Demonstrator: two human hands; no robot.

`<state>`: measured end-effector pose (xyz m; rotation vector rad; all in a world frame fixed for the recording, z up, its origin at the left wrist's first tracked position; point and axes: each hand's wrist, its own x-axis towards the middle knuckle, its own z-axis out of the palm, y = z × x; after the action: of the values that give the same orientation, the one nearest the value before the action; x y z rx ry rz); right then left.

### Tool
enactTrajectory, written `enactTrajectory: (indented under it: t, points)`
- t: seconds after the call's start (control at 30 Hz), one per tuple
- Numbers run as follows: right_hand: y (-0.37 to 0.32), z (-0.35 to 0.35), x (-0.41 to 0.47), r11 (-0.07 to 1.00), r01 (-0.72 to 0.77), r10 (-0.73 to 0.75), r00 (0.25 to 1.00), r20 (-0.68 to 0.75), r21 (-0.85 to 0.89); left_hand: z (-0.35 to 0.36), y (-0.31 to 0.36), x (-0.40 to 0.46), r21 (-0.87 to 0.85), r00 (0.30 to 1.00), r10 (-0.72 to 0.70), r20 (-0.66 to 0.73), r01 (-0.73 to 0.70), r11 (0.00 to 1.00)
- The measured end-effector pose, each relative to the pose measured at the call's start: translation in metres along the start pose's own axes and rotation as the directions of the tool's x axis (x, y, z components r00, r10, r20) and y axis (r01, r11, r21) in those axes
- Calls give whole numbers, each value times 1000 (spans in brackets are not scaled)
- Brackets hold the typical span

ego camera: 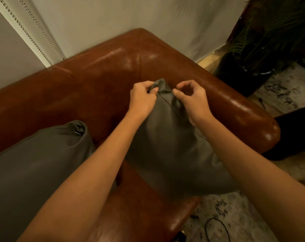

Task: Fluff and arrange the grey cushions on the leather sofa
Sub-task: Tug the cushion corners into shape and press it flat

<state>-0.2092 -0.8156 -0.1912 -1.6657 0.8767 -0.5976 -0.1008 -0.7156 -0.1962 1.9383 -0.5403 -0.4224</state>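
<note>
A grey cushion [169,147] stands on one corner in the angle of the brown leather sofa [95,81], leaning against the backrest and right armrest. My left hand [143,98] pinches the cushion's top corner from the left. My right hand [192,98] pinches the fabric just right of that corner, fingers curled. A second grey cushion [36,163] lies on the seat at the left, its zip end facing the backrest.
A dark potted plant [249,67] stands on the floor past the right armrest. A black cable [216,227] loops on the patterned rug at the bottom right. A pale wall and a blind with a bead chain [27,34] rise behind the sofa.
</note>
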Motion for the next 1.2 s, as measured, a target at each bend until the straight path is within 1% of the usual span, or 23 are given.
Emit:
enactTrajectory:
  t: [0.03,0.07,0.13,0.2,0.27,0.3,0.37,0.43,0.5,0.57,0.6,0.63,0.67,0.77,0.87,0.9,0.97,1.03,1.07,1.13,1.2]
  points:
    - [-1,-6,1,998,-58,58,998,17,10,-1,-2,4,-55,998,-52,-30,50,997]
    - [-1,-14,2,994,-107,108,993,55,-22,-3,-5,7,-114,992,-115,-50,109,988]
    - [2,-30,-4,968,-162,197,964,180,-192,-6,-13,14,-206,974,-214,-78,194,959]
    - [13,-40,-14,911,-138,269,913,307,-388,-7,-18,16,-247,967,-233,-103,202,948]
    - [27,-44,-24,830,-54,302,880,366,-556,-5,-20,14,-224,976,-178,-126,147,964]
    - [34,-45,-26,804,-29,298,884,360,-594,-3,-19,13,-196,980,-142,-138,114,974]
    - [42,-47,-31,800,-32,268,912,309,-600,1,-18,9,-141,985,-108,-138,89,986]
    - [52,-53,-33,826,-29,212,941,263,-562,4,-20,9,-144,978,-185,-93,170,975]
    - [59,-58,-35,839,-52,179,966,185,-542,6,-32,9,-158,951,-307,44,310,938]
    - [58,-60,-38,832,-59,149,981,121,-551,7,-48,1,-85,902,-384,198,406,910]
    - [56,-60,-42,837,-37,110,989,102,-545,7,-56,-5,-45,880,-406,247,428,902]
    - [54,-59,-46,848,-5,58,995,83,-529,8,-60,-11,-15,871,-415,262,434,901]
    - [51,-59,-51,865,32,4,998,70,-501,8,-62,-15,-10,879,-413,240,428,904]
    - [39,-57,-70,920,104,-93,994,49,-378,8,-53,-25,-25,926,-367,90,370,929]
    - [30,-59,-80,964,132,-136,991,1,-232,6,-31,-33,-165,960,-280,17,279,946]
    - [27,-62,-83,972,147,-155,988,-30,-186,5,-21,-36,-204,972,-233,-20,225,953]
    - [22,-68,-89,983,174,-179,979,-94,-55,4,-1,-38,-221,992,-81,-93,58,974]
    - [25,-75,-101,985,152,-141,982,-122,87,6,19,-38,-161,985,126,-117,-144,976]
    - [33,-79,-107,985,131,-116,985,-125,115,9,27,-39,-121,967,232,-102,-244,962]
    - [56,-88,-122,993,61,-49,991,-121,98,22,35,-44,-9,919,394,11,-394,919]
    - [76,-101,-136,994,-18,32,991,-131,110,40,25,-57,152,871,461,172,-486,861]
